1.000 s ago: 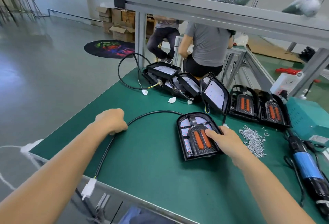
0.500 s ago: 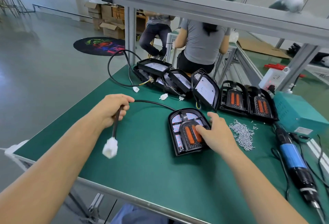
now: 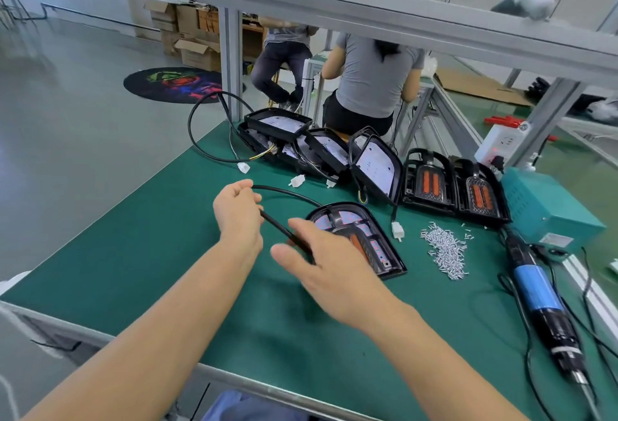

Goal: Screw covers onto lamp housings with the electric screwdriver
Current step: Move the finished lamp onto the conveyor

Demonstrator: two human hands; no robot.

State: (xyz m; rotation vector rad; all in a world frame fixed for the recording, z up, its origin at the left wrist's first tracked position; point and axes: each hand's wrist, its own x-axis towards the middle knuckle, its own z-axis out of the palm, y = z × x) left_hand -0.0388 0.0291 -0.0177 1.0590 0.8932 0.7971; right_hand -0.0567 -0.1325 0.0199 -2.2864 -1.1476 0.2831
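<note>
Just beside the lamp housing (image 3: 359, 236), left hand (image 3: 239, 216) pinches its black cable (image 3: 284, 191); right hand (image 3: 329, 266) hovers loose-fingered.

Two hands are seen. Three closed lamp units with orange lenses are counted: one (image 3: 359, 240) at center, two at two o'clock (image 3: 429, 183) (image 3: 481, 193). One electric screwdriver (image 3: 538, 300) is seen at four o'clock, and one screw pile (image 3: 444, 253) at three o'clock.
</note>
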